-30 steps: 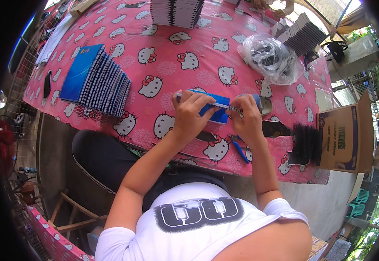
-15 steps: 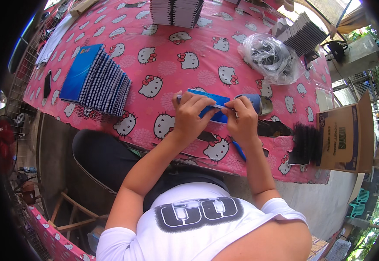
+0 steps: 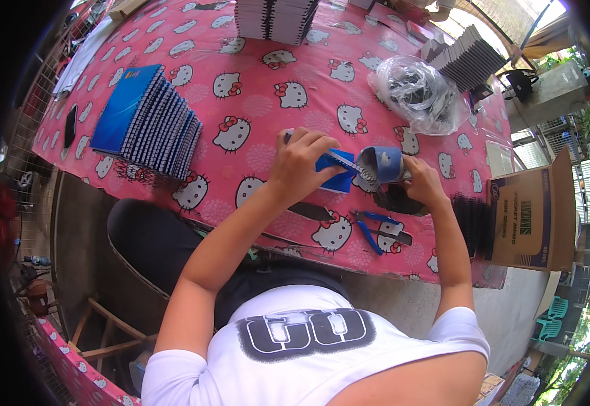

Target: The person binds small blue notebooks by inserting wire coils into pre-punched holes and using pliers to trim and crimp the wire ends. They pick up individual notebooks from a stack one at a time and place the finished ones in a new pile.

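My left hand point(image 3: 298, 159) grips a small blue notebook point(image 3: 335, 177) just above the pink table cover, thumb on its cover and fingers over the far edge. A thin wire coil point(image 3: 367, 177) runs from the notebook's right end toward a blue cylinder-like piece point(image 3: 391, 162) with a pale inner side. My right hand point(image 3: 425, 181) is closed around the right side of that piece, some fingers hidden behind it. Blue-handled pliers point(image 3: 371, 230) lie on the table nearer me, beside a dark flat strip point(image 3: 398, 233).
A stack of blue spiral notebooks point(image 3: 146, 125) stands left, beside a phone point(image 3: 70, 126). More notebooks point(image 3: 271, 20) are at the back. A plastic bag point(image 3: 420, 95) with dark contents, another notebook stack point(image 3: 469, 59), black coils point(image 3: 467, 223) and an open cardboard box point(image 3: 528, 213) sit right.
My right hand has left the notebook's edge and moved right onto the blue cylinder-like piece. The coil and the pliers now show. My left hand still holds the notebook, now tilted.
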`<state>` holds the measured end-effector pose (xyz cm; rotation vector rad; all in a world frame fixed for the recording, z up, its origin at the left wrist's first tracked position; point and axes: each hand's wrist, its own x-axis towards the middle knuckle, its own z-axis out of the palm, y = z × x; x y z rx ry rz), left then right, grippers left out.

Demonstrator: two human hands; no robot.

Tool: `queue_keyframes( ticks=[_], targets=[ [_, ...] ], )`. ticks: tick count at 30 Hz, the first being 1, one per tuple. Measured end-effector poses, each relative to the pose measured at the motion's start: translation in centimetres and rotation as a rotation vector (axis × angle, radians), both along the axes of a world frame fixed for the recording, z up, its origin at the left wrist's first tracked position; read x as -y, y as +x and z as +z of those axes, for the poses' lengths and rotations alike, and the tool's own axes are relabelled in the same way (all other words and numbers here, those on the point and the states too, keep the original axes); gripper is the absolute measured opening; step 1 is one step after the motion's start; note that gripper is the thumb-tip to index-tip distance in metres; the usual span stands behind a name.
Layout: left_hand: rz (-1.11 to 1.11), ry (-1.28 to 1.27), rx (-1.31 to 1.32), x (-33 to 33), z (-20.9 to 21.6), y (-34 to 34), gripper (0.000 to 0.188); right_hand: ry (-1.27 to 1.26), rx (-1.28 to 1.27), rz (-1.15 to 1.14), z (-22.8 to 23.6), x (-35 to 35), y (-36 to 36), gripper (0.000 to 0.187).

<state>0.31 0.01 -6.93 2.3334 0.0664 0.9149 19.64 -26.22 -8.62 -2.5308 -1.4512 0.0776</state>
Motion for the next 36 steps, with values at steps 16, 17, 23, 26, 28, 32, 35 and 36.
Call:
queue_keyframes(
  ticks=[16,17,23,26,28,32,35,36],
  targets=[
    [-0.058,-0.083,-0.014,-0.7,-0.2,0.4,0.029,0.713,-0.845,0.105,0.3,-5.6,-0.7,0.032],
    [-0.050,-0.092,0.007,-0.8,-0.3,0.2,0.030,0.576,-0.712,0.067,1.8,-7.4,-1.6,0.032],
    [0.037,-0.327,-0.015,-2.3,-0.3,-1.1,0.037,0.551,-0.515,0.146,1.3,-8.7,-0.3,0.034],
    [0.024,-0.459,-0.021,-3.0,-0.2,-1.7,0.037,0.294,-0.360,-0.105,2.7,-11.4,-1.3,0.033],
    [-0.002,-0.666,0.005,-3.2,-0.9,-2.0,0.040,0.554,-0.604,0.089,4.0,-11.6,-2.7,0.033],
    [-0.118,-1.001,0.041,-3.7,-1.7,-2.0,0.042,0.508,-0.797,0.066,3.9,-12.9,-3.0,0.042],
    [-0.154,-1.073,0.032,-4.0,-2.6,-2.5,0.039,0.704,-1.128,-0.019,4.6,-13.5,-3.9,0.040],
    [-0.161,-1.066,0.030,-4.4,-2.9,-2.4,0.039,0.608,-0.976,0.004,4.7,-13.9,-3.7,0.040]
  ],
)
